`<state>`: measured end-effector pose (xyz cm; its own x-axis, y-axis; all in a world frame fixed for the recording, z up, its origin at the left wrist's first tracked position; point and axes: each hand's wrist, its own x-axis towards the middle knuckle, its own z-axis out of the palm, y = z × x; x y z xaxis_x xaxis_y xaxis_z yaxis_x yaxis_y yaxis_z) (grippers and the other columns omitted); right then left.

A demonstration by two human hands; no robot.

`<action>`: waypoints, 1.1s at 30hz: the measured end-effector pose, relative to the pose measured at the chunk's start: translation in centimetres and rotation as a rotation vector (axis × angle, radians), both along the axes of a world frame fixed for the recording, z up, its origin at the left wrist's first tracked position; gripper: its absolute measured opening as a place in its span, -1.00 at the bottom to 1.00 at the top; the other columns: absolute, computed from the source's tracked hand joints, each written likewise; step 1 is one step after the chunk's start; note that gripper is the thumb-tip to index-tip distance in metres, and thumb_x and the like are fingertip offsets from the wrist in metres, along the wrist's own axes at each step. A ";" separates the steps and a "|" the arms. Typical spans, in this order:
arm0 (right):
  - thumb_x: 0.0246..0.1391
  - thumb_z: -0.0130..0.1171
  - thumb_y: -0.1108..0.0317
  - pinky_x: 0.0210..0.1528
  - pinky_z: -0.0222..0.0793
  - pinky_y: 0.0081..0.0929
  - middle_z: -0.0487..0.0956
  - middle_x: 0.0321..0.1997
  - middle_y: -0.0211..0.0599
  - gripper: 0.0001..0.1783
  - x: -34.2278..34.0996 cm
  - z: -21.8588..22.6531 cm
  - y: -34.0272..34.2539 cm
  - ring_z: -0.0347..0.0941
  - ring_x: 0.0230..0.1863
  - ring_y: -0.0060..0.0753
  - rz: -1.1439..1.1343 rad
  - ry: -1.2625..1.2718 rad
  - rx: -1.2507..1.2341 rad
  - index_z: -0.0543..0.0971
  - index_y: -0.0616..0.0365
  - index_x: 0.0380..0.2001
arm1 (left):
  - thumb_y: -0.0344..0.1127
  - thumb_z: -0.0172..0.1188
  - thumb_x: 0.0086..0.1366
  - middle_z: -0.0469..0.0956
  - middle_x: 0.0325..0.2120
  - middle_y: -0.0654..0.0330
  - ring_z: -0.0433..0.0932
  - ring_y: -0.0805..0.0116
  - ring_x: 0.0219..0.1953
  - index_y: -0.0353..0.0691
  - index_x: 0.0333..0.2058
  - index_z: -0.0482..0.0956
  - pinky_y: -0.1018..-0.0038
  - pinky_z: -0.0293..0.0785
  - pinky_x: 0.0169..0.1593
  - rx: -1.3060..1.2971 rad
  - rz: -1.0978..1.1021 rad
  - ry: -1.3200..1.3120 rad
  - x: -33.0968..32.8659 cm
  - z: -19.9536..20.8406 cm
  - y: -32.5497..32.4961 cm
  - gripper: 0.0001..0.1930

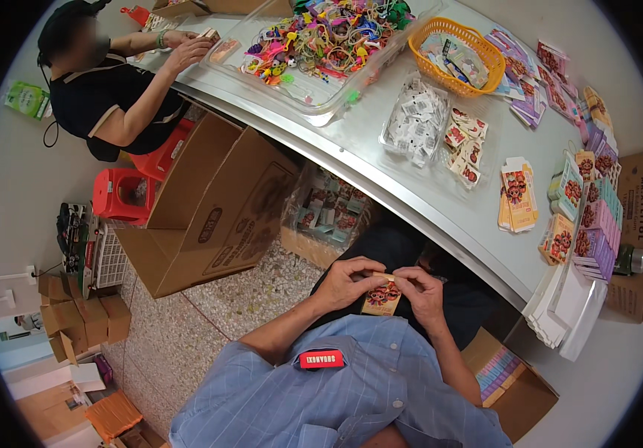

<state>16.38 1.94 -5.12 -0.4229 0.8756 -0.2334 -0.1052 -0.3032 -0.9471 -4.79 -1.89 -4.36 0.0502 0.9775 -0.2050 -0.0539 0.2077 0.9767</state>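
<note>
The tabletop looks smooth, the far tub glossy clear plastic, the left carton matt cardboard, the near shirt woven cloth, the small packet smooth card.

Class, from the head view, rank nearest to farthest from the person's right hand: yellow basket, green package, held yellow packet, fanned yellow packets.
1. Held yellow packet: touching the right hand.
2. Fanned yellow packets: on the tabletop, ahead and right.
3. Yellow basket: farther across the tabletop.
4. Green package: far to the left.

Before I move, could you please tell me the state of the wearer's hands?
Left hand: closed, holding a small yellow packet.
Right hand: closed, holding the same packet.
</note>
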 end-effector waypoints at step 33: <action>-0.09 0.41 0.54 -0.15 0.50 -0.45 0.64 -0.17 -0.18 -0.67 0.7 6.8 3.3 0.60 -0.22 -0.24 -0.005 -0.283 0.601 0.62 0.18 -0.19 | -0.28 0.25 0.36 0.64 -0.30 0.09 0.63 0.38 -0.29 -0.29 0.04 0.53 0.55 0.55 -0.27 0.086 0.262 0.236 -1.1 2.8 -0.8 -0.66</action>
<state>17.06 5.21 1.69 -0.4125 0.8898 0.1950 0.1728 0.2867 -0.9423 -5.94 -2.68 -1.52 -0.2434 0.9650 -0.0975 0.1347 0.1332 0.9819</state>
